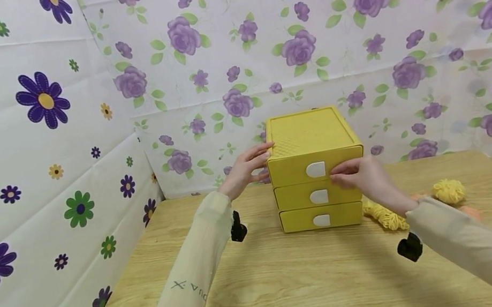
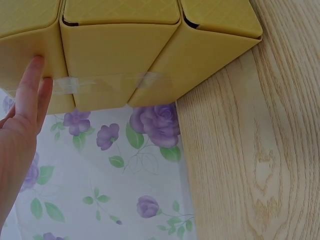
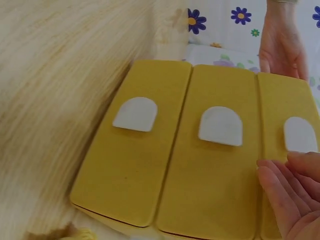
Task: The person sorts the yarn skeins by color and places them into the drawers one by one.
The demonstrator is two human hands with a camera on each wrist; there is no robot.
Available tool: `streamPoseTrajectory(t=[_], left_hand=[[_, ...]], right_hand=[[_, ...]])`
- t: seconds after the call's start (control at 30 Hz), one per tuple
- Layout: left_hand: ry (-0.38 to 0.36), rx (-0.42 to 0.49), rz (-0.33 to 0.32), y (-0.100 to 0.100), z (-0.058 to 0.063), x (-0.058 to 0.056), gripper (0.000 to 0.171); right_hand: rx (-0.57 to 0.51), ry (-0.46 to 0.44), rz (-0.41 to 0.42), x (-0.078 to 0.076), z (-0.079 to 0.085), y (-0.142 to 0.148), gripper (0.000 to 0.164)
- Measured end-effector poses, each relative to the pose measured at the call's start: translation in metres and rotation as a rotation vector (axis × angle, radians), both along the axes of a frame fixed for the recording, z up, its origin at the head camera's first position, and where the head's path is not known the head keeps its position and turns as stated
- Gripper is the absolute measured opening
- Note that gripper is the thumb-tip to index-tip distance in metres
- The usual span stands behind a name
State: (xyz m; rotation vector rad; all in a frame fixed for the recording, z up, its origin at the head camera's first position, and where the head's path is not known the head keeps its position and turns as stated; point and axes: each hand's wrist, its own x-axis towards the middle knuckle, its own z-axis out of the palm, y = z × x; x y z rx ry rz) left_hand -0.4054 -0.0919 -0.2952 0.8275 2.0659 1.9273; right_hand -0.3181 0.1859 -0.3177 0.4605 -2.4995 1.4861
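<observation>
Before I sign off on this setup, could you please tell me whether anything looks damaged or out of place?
One thing stands out: a strip of clear, shiny tape runs across the left side of the boxy yellow three-drawer unit, bridging its stacked sections. It looks odd because it resembles a makeshift repair, though its purpose is unclear.
</observation>
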Motion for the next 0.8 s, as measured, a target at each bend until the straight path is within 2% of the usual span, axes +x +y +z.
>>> streamPoseTrajectory(t=[0.37,0.6,0.8], left_hand=[[-0.004,-0.001,0.002,0.000,0.001,0.001,0.039],[0.001,-0.006,0.002,0.000,0.000,0.000,0.039],[0.005,-0.004,0.003,0.000,0.000,0.000,0.038]], right_hand=[[-0.037,-0.027,0.002,-0.002,-0.022,-0.003,0.017],[-0.022,0.014,0.013,-0.005,-0.036,-0.004,0.017],[-0.057,0.016,0.038,-0.008,-0.044,-0.008,0.016]])
